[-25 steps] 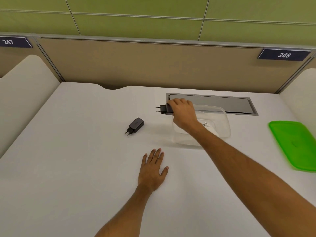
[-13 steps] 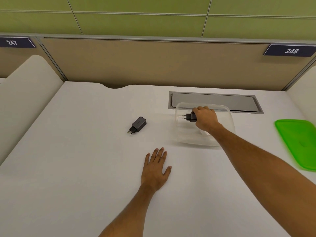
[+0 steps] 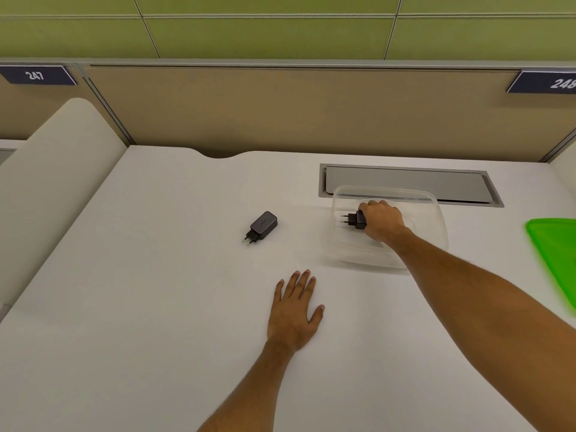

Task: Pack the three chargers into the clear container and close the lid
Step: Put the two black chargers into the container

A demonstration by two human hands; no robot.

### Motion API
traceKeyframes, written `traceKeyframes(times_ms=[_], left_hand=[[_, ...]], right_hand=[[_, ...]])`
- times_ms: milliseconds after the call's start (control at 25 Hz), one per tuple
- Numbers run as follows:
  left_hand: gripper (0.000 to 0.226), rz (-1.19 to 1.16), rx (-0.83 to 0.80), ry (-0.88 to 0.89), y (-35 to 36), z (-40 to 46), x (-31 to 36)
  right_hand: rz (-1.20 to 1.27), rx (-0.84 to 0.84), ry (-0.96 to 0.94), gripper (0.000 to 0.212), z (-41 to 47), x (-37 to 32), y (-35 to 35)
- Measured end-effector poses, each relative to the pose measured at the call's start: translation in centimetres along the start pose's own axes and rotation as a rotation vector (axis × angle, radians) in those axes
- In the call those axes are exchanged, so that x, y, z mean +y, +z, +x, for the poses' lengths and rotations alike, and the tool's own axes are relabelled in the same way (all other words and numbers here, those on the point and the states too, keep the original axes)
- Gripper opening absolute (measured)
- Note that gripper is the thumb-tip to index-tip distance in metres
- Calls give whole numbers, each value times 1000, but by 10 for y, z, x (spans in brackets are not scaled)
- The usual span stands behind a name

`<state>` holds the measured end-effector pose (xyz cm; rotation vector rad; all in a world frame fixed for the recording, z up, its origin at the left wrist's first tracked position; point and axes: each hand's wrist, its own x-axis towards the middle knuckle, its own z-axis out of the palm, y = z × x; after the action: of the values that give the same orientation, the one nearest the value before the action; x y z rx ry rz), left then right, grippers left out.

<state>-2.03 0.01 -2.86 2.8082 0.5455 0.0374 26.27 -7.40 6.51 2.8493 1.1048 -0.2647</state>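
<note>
Head view: right hand (image 3: 381, 221) grips black charger (image 3: 357, 219) inside clear container (image 3: 436, 219), prongs pointing left.

Just 1 view here, a head cam looking forward and down from above the near edge of the white desk (image 3: 156, 307). It faces the tan partition (image 3: 280, 113) behind the desk, wide-angle, so edges bend. Both forearms reach in from the bottom, close to the lens.
</note>
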Motion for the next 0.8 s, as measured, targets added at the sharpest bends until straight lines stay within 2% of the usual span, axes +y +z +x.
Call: traceKeyframes(times_ms=[240,360,520,680,800], left_hand=[[64,-12,10,-3,-1,-1,1],[64,-13,5,-5,-1,0,1],[65,1,-8,-6,-1,0,1],[65,6,-12,-9,-1,0,1],[66,6,-23,-13,0,1,1]], right_hand=[[44,0,21,36,3,5,5],[114,181,34,41,4,4,-7],[141,415,2,24,9,-19,-33],[123,506,-111,20,12,-62,-49],[9,414,-314,22,12,-100,-49]])
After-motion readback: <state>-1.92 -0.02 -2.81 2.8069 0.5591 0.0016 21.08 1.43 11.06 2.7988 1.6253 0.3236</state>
